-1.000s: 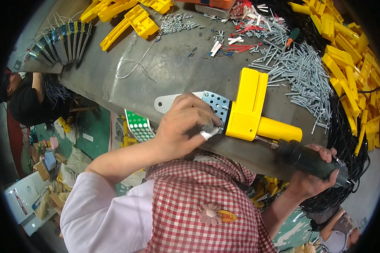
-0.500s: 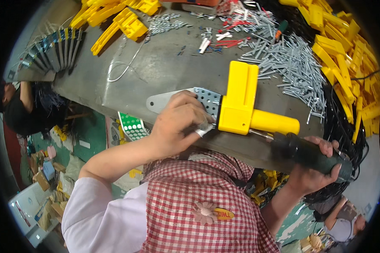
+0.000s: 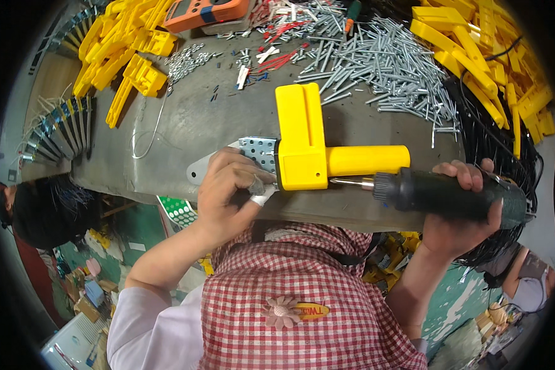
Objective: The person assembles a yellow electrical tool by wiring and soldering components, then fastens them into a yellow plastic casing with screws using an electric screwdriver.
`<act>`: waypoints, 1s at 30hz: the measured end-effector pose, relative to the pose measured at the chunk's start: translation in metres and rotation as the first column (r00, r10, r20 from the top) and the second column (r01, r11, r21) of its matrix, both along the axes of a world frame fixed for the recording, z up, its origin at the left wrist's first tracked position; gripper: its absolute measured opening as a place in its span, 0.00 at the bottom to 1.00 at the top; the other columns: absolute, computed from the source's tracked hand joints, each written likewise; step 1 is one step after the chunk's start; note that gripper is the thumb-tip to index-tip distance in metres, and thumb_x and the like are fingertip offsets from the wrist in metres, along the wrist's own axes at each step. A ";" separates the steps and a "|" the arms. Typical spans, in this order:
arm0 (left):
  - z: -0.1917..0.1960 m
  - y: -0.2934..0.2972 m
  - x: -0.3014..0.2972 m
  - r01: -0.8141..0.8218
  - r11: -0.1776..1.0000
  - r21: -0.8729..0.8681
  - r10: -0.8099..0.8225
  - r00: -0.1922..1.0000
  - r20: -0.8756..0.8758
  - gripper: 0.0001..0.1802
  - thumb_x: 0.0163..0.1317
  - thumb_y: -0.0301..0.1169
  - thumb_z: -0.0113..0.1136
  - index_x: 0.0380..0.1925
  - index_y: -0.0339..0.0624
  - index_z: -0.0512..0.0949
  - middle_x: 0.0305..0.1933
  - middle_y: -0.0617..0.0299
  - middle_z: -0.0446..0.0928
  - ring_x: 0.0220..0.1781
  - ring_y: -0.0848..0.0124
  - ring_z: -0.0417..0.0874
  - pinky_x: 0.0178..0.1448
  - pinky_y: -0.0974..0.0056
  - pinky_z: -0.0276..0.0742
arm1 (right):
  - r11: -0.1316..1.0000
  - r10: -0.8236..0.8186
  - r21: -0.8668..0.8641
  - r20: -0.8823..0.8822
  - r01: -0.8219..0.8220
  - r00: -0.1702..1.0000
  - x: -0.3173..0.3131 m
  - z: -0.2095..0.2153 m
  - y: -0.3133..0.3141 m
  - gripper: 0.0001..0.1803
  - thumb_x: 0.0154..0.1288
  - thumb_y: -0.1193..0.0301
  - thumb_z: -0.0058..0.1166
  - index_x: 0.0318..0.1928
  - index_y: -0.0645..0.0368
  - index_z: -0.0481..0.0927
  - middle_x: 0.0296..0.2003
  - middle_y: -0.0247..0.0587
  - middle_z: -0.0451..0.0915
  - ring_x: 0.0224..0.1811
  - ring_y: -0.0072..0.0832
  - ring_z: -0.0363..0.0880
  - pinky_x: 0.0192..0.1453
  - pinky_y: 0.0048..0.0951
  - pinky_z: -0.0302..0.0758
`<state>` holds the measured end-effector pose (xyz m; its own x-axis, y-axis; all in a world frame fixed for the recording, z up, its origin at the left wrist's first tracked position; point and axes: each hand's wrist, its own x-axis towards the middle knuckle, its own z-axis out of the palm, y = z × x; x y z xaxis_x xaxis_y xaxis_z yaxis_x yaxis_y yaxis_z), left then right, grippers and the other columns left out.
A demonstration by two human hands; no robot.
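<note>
Here lies the yellow housing (image 3: 302, 142), upright block and sideways handle (image 3: 370, 160), on the surface (image 3: 222, 117) close to its near edge. At its left end sits the holed plate (image 3: 259, 153), a pale grey tongue (image 3: 198, 169) reaching out beyond. The left hand (image 3: 228, 191) has its fingers bent over the plate's near side, pinching there, with white wrapping at the tips. Over on the right, the right hand (image 3: 449, 234) has its fingers wrapped round the driver (image 3: 438, 194), and the bit (image 3: 351, 181) points at the housing's lower right corner; whether it touches, I can't tell.

How does it handle? The housing looks like moulded plastic: stiff, fairly light for its bulk, smooth enough to slide or twist under a push. The plate looks like thin metal, rigid, its holes perhaps helping grip (mind those edges, they could be sharp). The handle looks the natural hold for lifting; for steadying, the plate or the block's base seems better. The driver looks the denser piece, best held round its barrel.
</note>
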<state>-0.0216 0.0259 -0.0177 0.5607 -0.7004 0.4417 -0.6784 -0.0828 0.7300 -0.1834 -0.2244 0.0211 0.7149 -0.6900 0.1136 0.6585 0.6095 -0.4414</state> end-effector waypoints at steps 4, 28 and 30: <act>-0.002 0.003 0.001 -0.005 1.000 0.025 0.005 1.000 0.014 0.14 0.41 0.19 0.65 0.25 0.42 0.70 0.33 0.61 0.81 0.38 0.62 0.76 0.48 0.57 0.70 | 0.999 0.020 0.050 0.024 -0.021 1.000 0.004 -0.006 0.004 0.29 0.59 0.60 0.51 0.57 0.61 0.62 0.33 0.37 0.71 0.42 0.29 0.66 0.59 0.38 0.57; 0.004 -0.001 0.001 -0.060 0.997 0.053 0.052 0.989 0.138 0.14 0.40 0.23 0.64 0.29 0.41 0.73 0.43 0.58 0.75 0.49 0.55 0.73 0.52 0.54 0.71 | 0.997 -0.062 0.040 -0.125 0.068 0.990 0.009 -0.006 0.018 0.22 0.57 0.63 0.52 0.49 0.57 0.65 0.31 0.30 0.66 0.38 0.23 0.67 0.57 0.34 0.63; 0.005 0.001 0.002 -0.035 0.998 0.047 0.031 0.997 0.076 0.13 0.40 0.24 0.63 0.29 0.40 0.72 0.45 0.57 0.73 0.50 0.53 0.72 0.50 0.53 0.70 | 0.995 -0.062 0.067 -0.092 0.068 0.994 0.009 -0.007 0.016 0.21 0.57 0.63 0.52 0.48 0.56 0.65 0.31 0.30 0.66 0.39 0.23 0.68 0.58 0.35 0.63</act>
<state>-0.0200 0.0266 -0.0125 0.5502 -0.7036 0.4497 -0.7277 -0.1400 0.6714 -0.1748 -0.2085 0.0136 0.6736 -0.7391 0.0010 0.6573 0.5984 -0.4582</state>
